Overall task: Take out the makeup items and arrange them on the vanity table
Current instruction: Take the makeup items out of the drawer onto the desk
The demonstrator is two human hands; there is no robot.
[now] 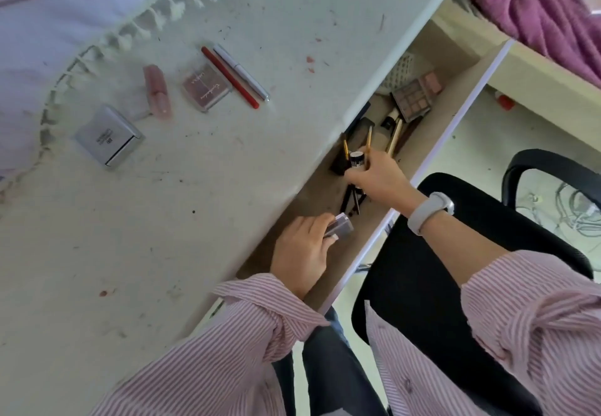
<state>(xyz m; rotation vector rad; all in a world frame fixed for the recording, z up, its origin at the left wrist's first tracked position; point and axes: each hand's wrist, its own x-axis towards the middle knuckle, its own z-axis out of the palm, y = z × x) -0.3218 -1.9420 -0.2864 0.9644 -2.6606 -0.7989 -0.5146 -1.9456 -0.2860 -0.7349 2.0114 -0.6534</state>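
at the far upper left of the frame a white fringed cloth (107, 12) lies over the back of the vanity table (195, 204), whose pale top is scuffed and stained. going right along the upper left, five items lie on it: a silver square compact (109, 136), then a pink lip gloss tube (158, 91), a pink blush palette (205, 86), a red pencil (229, 77) and, just beside it, a white and silver pen-shaped item (241, 72).

in the middle of the frame, lower down, the left hand (302, 250) is in the open drawer (432, 116), its fingers curled round a small clear-topped case (437, 225). just above and right of it, the right hand (379, 176) grips a black and white tube (356, 160) and a gold pencil (368, 144) over the drawer; a white wristband (429, 212) sits on that wrist. dark pencils lie under this hand.

further up and right in the drawer lie an eyeshadow palette (416, 95) and a white mesh basket (401, 69). a black chair (455, 269) fills the right centre, and purple fabric (536, 3) the upper right corner.
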